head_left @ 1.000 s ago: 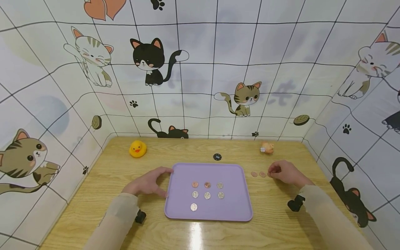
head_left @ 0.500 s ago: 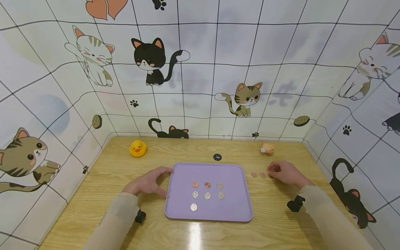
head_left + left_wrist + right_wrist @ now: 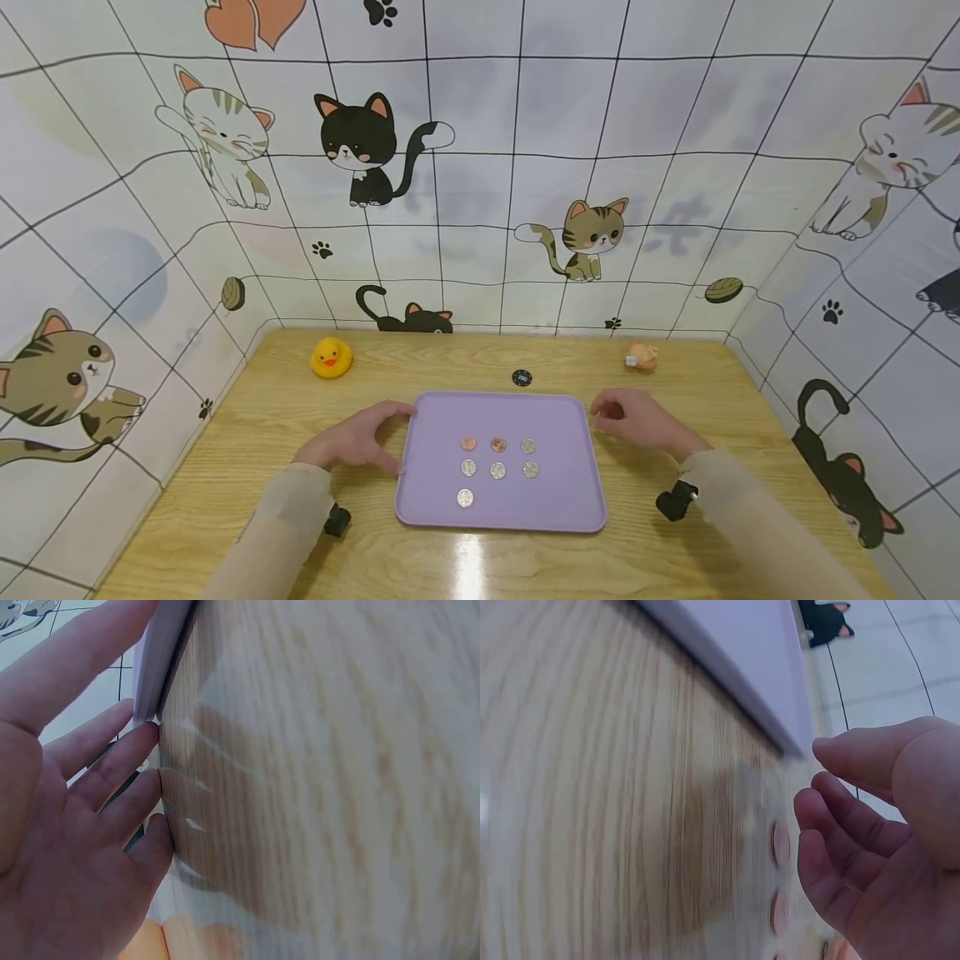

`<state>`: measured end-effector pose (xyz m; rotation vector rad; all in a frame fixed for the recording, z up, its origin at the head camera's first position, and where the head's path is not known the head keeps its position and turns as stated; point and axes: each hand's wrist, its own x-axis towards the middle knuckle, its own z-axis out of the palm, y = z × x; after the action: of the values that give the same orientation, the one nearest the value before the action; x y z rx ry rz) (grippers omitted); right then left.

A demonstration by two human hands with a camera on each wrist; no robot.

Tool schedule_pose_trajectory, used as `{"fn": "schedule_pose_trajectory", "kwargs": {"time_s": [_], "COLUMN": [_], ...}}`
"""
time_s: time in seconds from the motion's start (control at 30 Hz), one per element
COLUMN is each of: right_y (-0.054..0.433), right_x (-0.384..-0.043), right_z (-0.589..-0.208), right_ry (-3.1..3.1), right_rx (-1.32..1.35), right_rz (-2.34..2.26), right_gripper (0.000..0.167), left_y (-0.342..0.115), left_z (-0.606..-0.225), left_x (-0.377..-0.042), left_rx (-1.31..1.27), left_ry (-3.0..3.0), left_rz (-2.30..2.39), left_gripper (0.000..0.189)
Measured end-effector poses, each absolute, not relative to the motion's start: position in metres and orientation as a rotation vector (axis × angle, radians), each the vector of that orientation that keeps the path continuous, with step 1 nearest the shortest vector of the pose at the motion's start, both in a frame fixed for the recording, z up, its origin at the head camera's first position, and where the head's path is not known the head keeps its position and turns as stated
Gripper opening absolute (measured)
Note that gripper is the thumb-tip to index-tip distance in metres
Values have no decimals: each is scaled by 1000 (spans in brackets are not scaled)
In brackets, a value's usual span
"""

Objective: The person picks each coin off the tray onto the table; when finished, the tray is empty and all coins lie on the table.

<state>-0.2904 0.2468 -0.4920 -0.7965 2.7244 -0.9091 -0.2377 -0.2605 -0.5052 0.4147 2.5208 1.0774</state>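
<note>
A lilac tray (image 3: 558, 500) lies on the wooden table, bearing several coins in rows: copper pennies (image 3: 468, 443) at the back left, silver coins (image 3: 498, 471) elsewhere. My left hand (image 3: 358, 435) rests at its left edge with fingers extended, thumb and index tips at the rim. Near the tray's upper right edge is my right hand (image 3: 637, 421), fingers loosely bent; no coin shows in its fingers. In the right wrist view copper coins (image 3: 780, 843) lie in a line on the table beside that hand, one cut off by the frame. The head view hides them behind the hand.
A yellow rubber duck (image 3: 331, 357) sits at the back left of the table. Behind the tray lies a black poker chip (image 3: 522, 377), and a small pinkish-orange toy figure (image 3: 641, 356) stands at the back right. Cat-patterned walls (image 3: 480, 192) enclose the table's back and sides.
My right hand has left the rightmost copper coin and moved left to the tray's right edge, covering the copper coins in the head view. My left hand and the tray stay put.
</note>
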Motion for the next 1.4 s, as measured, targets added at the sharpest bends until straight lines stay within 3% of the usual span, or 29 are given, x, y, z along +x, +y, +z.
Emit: {"fn": "schedule_pose_trajectory", "kwargs": {"time_s": [0.83, 1.4], "right_y": [158, 138], "right_x": [-273, -270], "right_z": [-495, -494], "right_ry": [2515, 2600], "right_rx": [-1193, -1086], "right_rz": [-873, -722], "right_gripper": [8, 11], "left_y": [-260, -260], "left_z": [-505, -506], "left_x": [-236, -236], "left_rx": [396, 425], "left_ry": [2525, 2526], "left_rz": [1064, 1096], "left_gripper": [93, 92]}}
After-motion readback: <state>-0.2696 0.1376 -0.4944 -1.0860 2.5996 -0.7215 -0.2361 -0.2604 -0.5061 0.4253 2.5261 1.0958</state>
